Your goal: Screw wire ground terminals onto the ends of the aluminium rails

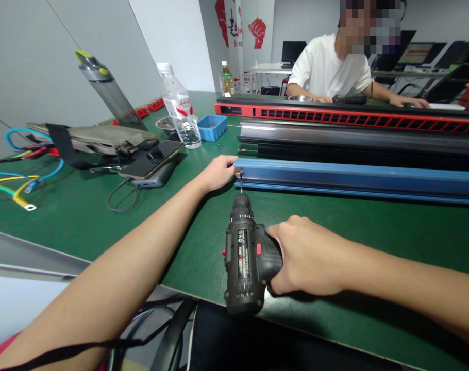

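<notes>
A long blue metal profile (354, 176) lies across the green table. Its left end is gripped by my left hand (219, 172), whose fingertips are partly hidden behind the profile. My right hand (306, 255) is wrapped round the handle of a black cordless drill (243, 263). The drill points away from me, and its thin bit (241, 184) reaches a small dark spot, maybe a screw head, near the profile's left end. Just behind the blue profile lie dark metal profiles (335, 135) and a long red slotted strip (354, 117).
A blue bin (212, 128), a water bottle (182, 111), a grey drinking bottle (111, 90) and a phone (153, 157) on a power bank stand left, near a bag (91, 138) and coloured cables (23, 198). Across the table (196, 237) sits another person (331, 64).
</notes>
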The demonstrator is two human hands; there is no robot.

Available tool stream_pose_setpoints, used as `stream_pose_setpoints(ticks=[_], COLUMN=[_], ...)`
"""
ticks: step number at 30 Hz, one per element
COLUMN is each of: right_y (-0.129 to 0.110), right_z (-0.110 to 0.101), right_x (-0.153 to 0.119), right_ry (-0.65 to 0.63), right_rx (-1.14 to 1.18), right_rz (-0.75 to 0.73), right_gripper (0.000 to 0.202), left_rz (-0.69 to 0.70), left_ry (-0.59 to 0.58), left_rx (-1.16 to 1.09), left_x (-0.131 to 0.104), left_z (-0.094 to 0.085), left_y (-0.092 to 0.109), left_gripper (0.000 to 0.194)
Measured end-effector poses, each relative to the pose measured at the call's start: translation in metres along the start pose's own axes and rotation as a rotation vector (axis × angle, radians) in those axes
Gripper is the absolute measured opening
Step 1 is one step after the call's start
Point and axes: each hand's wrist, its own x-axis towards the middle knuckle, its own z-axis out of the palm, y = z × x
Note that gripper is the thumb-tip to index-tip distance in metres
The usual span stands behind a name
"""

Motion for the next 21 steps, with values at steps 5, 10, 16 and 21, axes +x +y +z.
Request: stream_pose_setpoints(ticks=[5,10,16,21], right_y=[-0.0006,-0.0001,-0.0006,-0.0013], right_z=[-0.0005,-0.0001,0.0005,-0.0006], right_x=[0.0010,0.0001,-0.0005,0.0005], right_ry=[-0.001,0.013,0.026,0.017], right_rx=[-0.001,-0.004,0.017,0.015], right_rz=[-0.003,-0.001,-0.021,-0.005], right_gripper=[0.030,0.029,0.027,0.028], left_rz=[0.001,-0.003,-0.011,-0.013], left_ry=[0.009,0.012,0.003,0.000], left_rx=[0.004,0.003,-0.008,-0.010], left_x=[-0.0006,-0.0007,-0.0002,-0.0001], left_z=[0.0002,-0.0002,-0.0005,-0.0003], left_y=[0.0004,0.0010,0.0011,0.0010], left_gripper=[0.022,0.021,0.020,0.019])
